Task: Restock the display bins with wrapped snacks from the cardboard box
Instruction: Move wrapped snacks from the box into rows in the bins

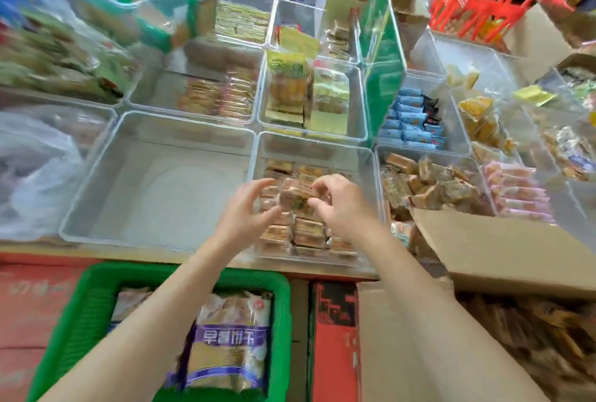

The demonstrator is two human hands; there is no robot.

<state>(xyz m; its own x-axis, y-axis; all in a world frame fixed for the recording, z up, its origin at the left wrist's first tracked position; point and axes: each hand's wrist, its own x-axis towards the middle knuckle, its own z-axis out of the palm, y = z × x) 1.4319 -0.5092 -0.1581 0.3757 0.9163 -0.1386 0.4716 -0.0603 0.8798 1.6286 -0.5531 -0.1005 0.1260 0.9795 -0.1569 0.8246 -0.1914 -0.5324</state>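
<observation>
Wrapped snack (295,198) pinched at its two ends, left hand (248,208) and right hand (338,205) both curled on it. Long axis left-right, hovering directly above stacked rows in clear bin (371,156). Straight down to place; cardboard box (503,240) just right.

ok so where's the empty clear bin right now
In the head view, the empty clear bin sits left of centre at the front of the display, directly left of the snack bin under both hands, above the green basket.

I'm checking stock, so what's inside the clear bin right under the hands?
The clear bin holds rows of brown wrapped snacks, and both hands grip one more snack above them. The hands cover the middle rows, and the bin's floor cannot be seen.
</observation>
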